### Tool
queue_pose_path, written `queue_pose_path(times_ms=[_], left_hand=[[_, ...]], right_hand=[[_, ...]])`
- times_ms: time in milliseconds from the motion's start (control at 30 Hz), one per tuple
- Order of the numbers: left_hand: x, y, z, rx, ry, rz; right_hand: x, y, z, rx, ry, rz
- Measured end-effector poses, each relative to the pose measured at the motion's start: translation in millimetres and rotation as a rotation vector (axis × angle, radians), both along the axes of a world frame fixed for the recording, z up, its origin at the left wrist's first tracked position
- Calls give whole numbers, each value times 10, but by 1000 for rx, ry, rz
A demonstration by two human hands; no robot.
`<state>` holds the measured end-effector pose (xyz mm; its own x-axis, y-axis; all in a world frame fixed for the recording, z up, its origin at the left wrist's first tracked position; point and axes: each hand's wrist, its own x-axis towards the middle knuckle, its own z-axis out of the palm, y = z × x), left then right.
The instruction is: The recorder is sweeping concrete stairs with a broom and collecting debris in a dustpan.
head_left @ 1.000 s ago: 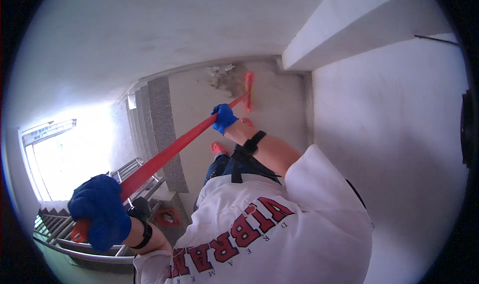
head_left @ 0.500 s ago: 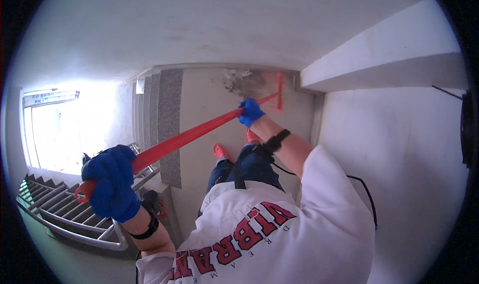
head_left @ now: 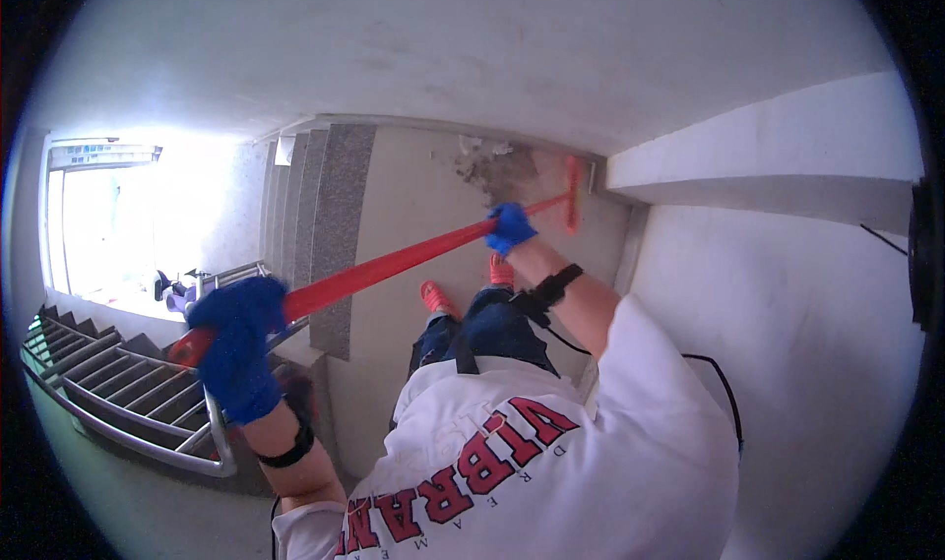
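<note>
A long red broom [head_left: 394, 263] slants across my body, its far end blurred by motion. My left hand [head_left: 239, 348], in a blue glove, is closed around the upper end of the handle. Farther down the handle, my right hand [head_left: 510, 229] grips it, also blue-gloved. The red broom head [head_left: 572, 194] is over the pale floor near the far right corner. Left of it lies a dark heap of dirt and debris [head_left: 492, 171], with whitish bits at its far side, along the wall.
My red shoes [head_left: 439, 300] stand on the landing [head_left: 394, 191]. Grey stone-edged stairs [head_left: 340, 235] drop off at the left. A metal railing [head_left: 157, 447] runs at lower left, and a bright window [head_left: 103, 230] lies beyond. White walls [head_left: 748, 294] close the right.
The broom head has shifted slightly to the right and nearer, away from the dirt heap. My left hand has moved a little to the right. Both hands keep their grip; the view has tilted slightly.
</note>
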<state>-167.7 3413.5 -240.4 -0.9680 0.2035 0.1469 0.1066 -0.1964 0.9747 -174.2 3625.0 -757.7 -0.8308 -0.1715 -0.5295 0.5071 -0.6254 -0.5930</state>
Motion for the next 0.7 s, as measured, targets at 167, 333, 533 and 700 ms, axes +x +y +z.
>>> queue_pose_path(times_ms=[167, 333, 533, 700], left_hand=[[-222, 153, -671, 28, -221, 84], [-343, 165, -29, -761, -248, 170], [-773, 666, -389, 111, -324, 199], [-1404, 845, -218, 294, -226, -131]], right_hand=[[-313, 461, -562, 551, 203, 185], [-287, 178, 514, 1003, 262, 379], [-530, 588, 953, 846, 192, 172], [-1006, 694, 1441, 1461, 172, 692]])
